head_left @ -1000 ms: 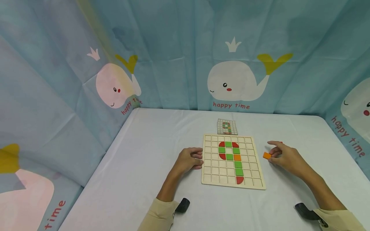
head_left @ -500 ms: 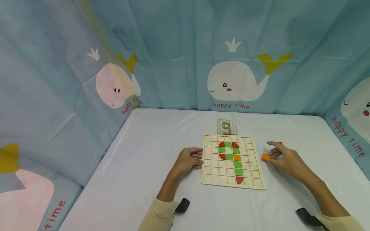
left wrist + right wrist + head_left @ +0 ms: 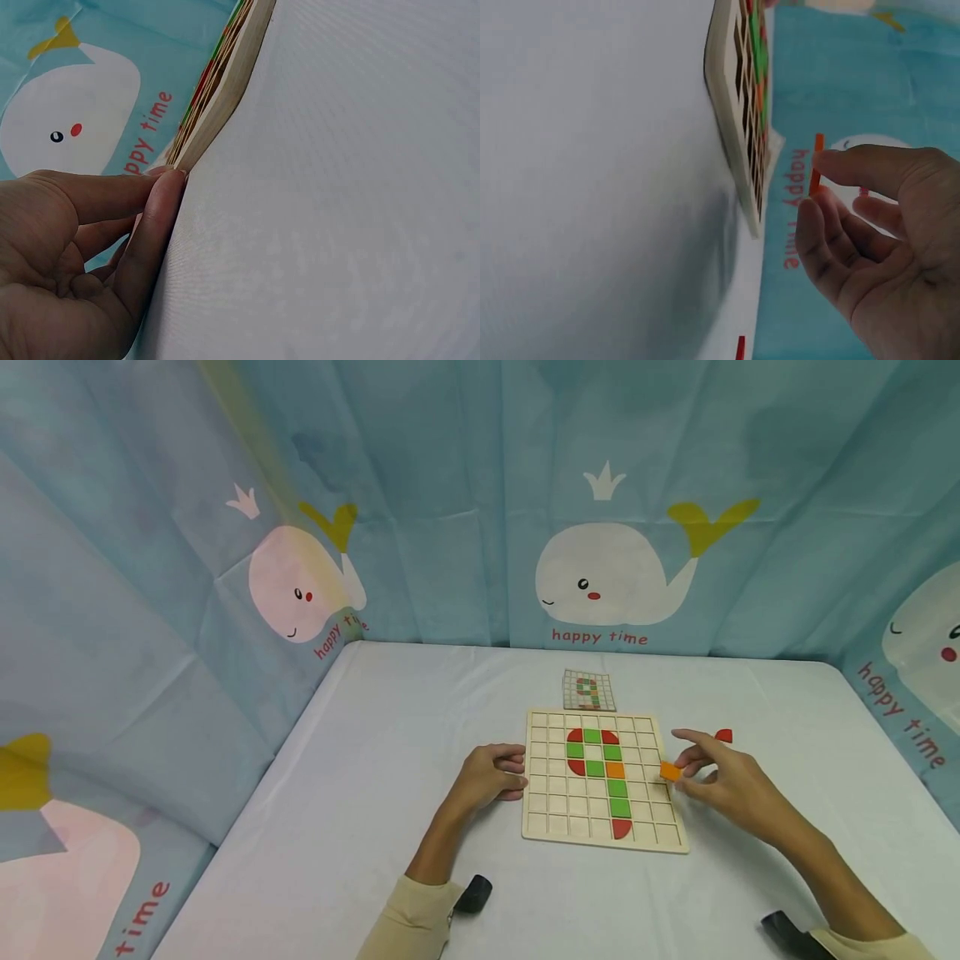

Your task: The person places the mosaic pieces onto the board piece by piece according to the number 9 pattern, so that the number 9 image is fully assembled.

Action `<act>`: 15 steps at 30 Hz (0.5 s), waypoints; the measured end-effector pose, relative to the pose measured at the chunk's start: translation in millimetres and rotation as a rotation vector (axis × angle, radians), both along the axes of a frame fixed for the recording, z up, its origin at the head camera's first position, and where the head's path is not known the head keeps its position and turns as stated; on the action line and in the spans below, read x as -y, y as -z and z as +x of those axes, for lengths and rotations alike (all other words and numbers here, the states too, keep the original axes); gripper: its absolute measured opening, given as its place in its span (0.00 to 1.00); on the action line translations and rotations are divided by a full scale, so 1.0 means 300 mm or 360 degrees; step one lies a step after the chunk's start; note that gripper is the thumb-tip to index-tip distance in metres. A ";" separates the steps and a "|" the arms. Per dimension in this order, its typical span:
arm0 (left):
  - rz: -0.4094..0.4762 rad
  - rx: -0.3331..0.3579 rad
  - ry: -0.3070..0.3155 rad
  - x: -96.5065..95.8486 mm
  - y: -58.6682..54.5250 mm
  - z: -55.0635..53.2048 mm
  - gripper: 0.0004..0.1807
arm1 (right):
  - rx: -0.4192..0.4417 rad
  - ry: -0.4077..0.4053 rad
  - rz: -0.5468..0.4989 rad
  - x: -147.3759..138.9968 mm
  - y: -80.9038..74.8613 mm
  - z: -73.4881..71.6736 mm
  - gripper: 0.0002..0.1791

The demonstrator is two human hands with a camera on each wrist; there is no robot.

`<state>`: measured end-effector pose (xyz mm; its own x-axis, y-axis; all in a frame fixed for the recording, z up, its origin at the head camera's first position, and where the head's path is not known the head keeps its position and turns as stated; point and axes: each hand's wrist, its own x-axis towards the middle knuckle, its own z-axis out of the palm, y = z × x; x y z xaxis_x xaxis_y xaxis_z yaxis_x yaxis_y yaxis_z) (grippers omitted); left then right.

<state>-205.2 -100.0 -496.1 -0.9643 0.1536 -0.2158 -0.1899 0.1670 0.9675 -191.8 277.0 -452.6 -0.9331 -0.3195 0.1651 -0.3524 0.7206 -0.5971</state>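
A wooden grid board (image 3: 555, 818) lies on the table with green, red and orange tiles set in it in the shape of a 9. At its left edge rests my left hand (image 3: 483, 777), its fingertips and thumb touching the board's side, as the left wrist view (image 3: 90, 255) also has it. My right hand (image 3: 727, 789) pinches an orange square tile (image 3: 671, 771) between thumb and fingers, raised over the board's right edge. Seen edge-on in the right wrist view, that orange tile (image 3: 817, 163) stands nearly upright between the fingertips.
A small pattern card (image 3: 588, 690) showing a similar coloured 9 lies just behind the board. One red rounded tile (image 3: 723, 736) is on the white table (image 3: 390, 718) beyond my right hand. A blue whale-print curtain (image 3: 450, 527) surrounds the table's back and sides.
My right hand has moved left with the orange tile, from beside the board to over its right edge. More of the red tile now shows behind it. The left hand has stayed put.
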 end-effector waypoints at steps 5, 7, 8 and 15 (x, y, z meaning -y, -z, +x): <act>0.0004 -0.0004 0.0003 -0.001 0.000 0.001 0.31 | -0.0034 -0.0069 -0.0007 0.039 -0.004 0.023 0.37; 0.0007 -0.0007 0.0006 -0.001 -0.001 0.002 0.31 | -0.0029 -0.0091 -0.0012 0.055 -0.004 0.030 0.37; 0.0009 -0.0008 0.0007 -0.001 -0.003 0.002 0.32 | -0.0025 -0.0101 -0.0018 0.063 -0.004 0.034 0.36; 0.0004 -0.0009 0.0014 0.001 -0.005 0.002 0.32 | 0.0023 -0.0189 -0.0045 0.113 0.002 0.058 0.36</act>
